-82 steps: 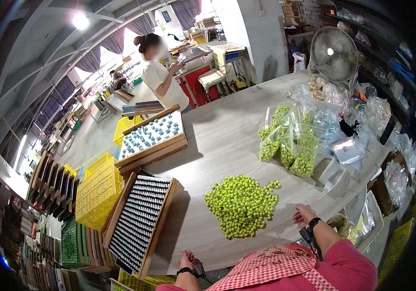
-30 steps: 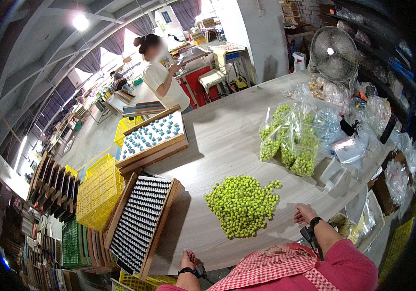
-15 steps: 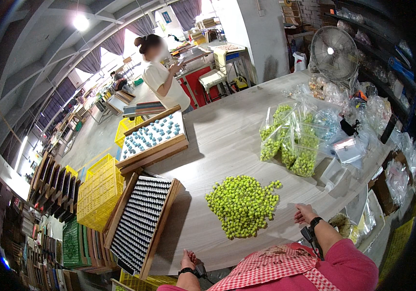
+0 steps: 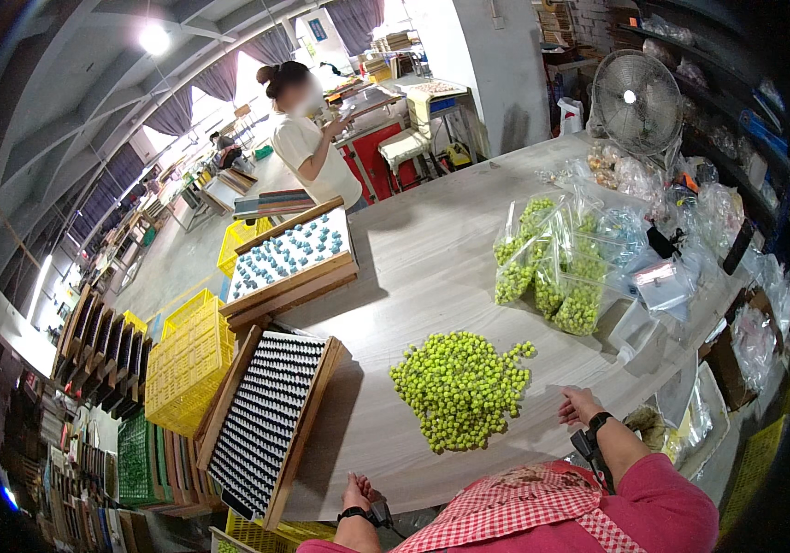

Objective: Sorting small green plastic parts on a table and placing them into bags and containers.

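Observation:
A pile of small round yellow-green pieces (image 4: 459,392) lies spread on the pale wooden table (image 4: 413,249) in front of me. My right hand (image 4: 581,405) rests on the tabletop just right of the pile, fingers loosely bent and apart, with nothing in it. At the near edge, my left hand (image 4: 358,490) is low and open beside the wooden-framed tray (image 4: 271,415), touching no piece that I can see. That tray holds rows of small white-topped pieces on a dark base. Clear plastic bags (image 4: 556,267) filled with the same yellow-green pieces stand farther back on the right.
A second framed tray (image 4: 291,258) with blue pieces on white sits at the table's far left. Yellow crates (image 4: 190,355) are stacked beyond the left edge. A fan (image 4: 636,101) and loose plastic bags (image 4: 718,212) crowd the far right. A co-worker (image 4: 307,147) stands across the table.

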A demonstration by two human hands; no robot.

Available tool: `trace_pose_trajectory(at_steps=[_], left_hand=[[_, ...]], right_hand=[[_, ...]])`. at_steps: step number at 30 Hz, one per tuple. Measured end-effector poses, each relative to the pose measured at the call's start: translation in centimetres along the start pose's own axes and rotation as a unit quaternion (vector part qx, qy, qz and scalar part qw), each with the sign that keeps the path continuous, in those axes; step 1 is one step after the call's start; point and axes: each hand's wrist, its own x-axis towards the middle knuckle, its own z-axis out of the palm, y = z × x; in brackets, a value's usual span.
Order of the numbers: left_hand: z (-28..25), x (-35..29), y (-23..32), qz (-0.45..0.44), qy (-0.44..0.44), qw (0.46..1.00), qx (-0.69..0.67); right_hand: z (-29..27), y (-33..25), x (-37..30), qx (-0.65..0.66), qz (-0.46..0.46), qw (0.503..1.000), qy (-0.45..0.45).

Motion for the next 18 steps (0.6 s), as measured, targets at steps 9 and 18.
trace_pose_trajectory(at_steps=[9, 18], left_hand=[[0.6, -0.8, 0.2, 0.000, -0.006, 1.000, -0.010], [-0.2, 1.0, -0.4, 0.002, -0.024, 1.000, 0.000]], right_hand=[[-0.2, 0.1, -0.1, 0.005, -0.001, 1.000, 0.009], [-0.3, 0.2, -0.5, -0.007, -0.025, 1.000, 0.005]])
